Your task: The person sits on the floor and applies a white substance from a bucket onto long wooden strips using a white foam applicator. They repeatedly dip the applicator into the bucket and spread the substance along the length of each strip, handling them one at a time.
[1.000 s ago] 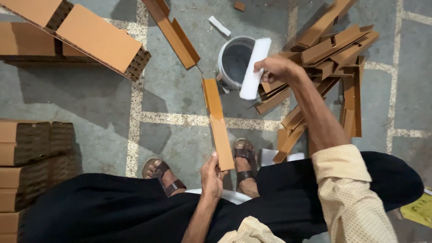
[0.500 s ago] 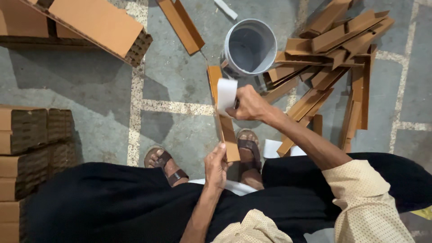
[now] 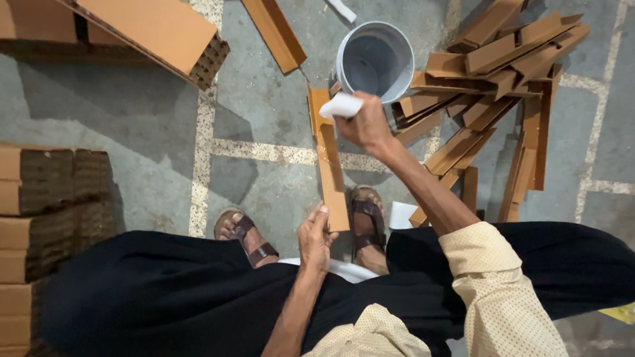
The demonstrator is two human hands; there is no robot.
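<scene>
The strip (image 3: 331, 165) I hold is orange-brown cardboard, and so is the heap of strips (image 3: 496, 79) beside it. My cloth (image 3: 341, 105) is white, the bucket (image 3: 374, 61) pale grey. The floor (image 3: 264, 112) is grey with speckled cream lines. My sandals (image 3: 246, 233) are brown, my sleeve (image 3: 503, 291) cream with fine dots

Single head cam, looks straight down past the lap onto the concrete floor (image 3: 264, 119), fairly close; left hand (image 3: 315, 238) and right hand (image 3: 364, 122) mid-frame, no 2nd view.
</scene>
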